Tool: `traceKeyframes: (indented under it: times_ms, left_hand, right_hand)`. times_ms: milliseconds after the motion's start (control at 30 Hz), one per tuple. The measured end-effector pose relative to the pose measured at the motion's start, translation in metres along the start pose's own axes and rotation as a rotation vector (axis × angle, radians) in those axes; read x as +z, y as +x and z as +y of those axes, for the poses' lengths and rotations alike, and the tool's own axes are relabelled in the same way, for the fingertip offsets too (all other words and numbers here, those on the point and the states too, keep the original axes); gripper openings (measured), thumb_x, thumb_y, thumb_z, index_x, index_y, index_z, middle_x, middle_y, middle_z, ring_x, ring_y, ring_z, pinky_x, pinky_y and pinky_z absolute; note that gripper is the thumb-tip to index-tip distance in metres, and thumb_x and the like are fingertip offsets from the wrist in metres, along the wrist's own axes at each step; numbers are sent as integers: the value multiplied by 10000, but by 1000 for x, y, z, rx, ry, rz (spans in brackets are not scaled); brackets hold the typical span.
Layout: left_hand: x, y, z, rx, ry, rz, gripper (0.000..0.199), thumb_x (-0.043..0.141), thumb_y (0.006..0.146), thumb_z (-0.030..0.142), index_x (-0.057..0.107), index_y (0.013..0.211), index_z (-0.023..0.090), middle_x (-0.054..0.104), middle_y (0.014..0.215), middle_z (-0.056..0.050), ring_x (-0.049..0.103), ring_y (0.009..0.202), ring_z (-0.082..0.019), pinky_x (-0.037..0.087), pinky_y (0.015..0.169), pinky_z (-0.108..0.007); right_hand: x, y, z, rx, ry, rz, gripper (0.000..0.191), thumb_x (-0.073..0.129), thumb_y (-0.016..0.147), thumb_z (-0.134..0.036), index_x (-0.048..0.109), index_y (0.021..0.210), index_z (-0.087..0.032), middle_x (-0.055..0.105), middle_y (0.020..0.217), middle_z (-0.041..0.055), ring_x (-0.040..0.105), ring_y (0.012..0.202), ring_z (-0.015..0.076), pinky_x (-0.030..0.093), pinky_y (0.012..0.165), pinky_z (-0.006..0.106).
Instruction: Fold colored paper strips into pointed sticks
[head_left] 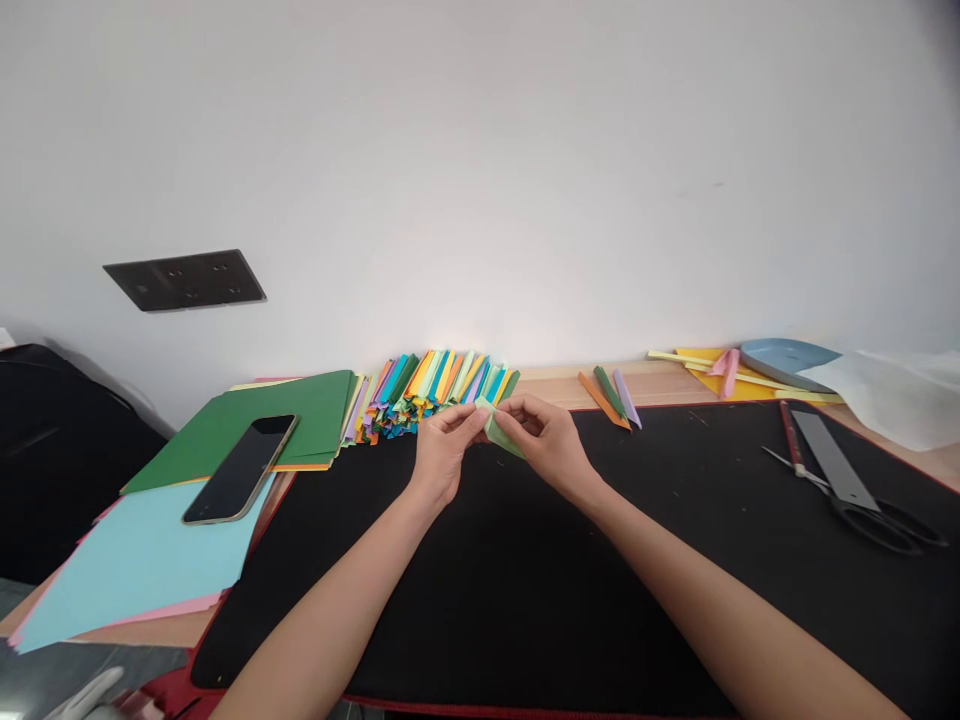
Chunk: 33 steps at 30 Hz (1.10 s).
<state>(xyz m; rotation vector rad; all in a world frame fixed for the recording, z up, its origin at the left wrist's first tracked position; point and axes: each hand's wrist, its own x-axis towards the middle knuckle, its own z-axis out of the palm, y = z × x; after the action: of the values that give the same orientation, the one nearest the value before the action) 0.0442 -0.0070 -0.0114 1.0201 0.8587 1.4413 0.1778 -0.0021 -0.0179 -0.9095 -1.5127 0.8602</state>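
Note:
A small folded piece of light green paper is held above the black mat by both hands. My left hand pinches its left edge between thumb and fingers. On the other side, my right hand grips it with the thumb and index finger. Just behind my hands lies a pile of many-coloured folded paper strips against the wall. Three more folded strips, orange, green and purple, rest apart to the right.
Stacked coloured paper sheets lie at the left, with a phone on top. Scissors, a metal ruler and a red-handled knife are on the mat at right. Behind them sits a blue tray.

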Motion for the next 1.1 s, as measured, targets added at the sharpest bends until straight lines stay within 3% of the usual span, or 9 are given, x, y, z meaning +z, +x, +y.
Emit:
traceKeyframes:
  times_ms: [333, 1100]
  left_hand:
    - [0, -1, 2, -60, -54, -28, 173, 779, 601, 251, 712, 681, 113, 629, 674, -30, 569, 656, -119, 489, 632, -251]
    - [1, -1, 2, -59, -50, 7, 175, 804, 554, 245, 703, 615, 116, 634, 633, -22, 569, 610, -108, 477, 615, -253]
  right_hand:
    - [-1, 0, -1, 4, -7, 7, 228, 586, 759, -384, 615, 729, -160, 618, 679, 31, 557, 597, 141, 450, 523, 237]
    - [-2, -1, -2, -21, -38, -3, 221, 567, 772, -366, 623, 719, -159, 623, 679, 26, 565, 596, 138, 443, 516, 228]
